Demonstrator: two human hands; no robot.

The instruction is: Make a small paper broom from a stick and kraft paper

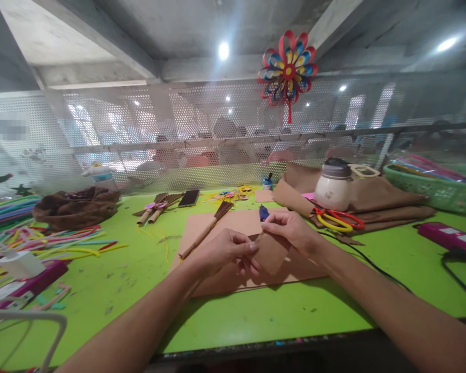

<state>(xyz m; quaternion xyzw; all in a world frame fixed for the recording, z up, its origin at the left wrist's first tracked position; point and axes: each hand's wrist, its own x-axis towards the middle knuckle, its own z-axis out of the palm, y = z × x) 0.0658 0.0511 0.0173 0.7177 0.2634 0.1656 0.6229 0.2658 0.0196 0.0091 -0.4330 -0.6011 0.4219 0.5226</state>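
A small piece of brown paper is pinched at its upper left edge between my two hands, above a brown cardboard sheet. My left hand grips its left side with thumb and fingers. At the top edge, my right hand closes on the same paper. Just behind my right fingers shows a dark blue tool with a pointed tip, partly hidden; it looks like a glue gun. A rolled brown paper stick with a fringed end lies on the cardboard, left of my hands.
Scissors, a jar and folded brown paper sit at right. A black cord crosses the green table. A phone and small fringed bundles lie behind; pipe cleaners spread left.
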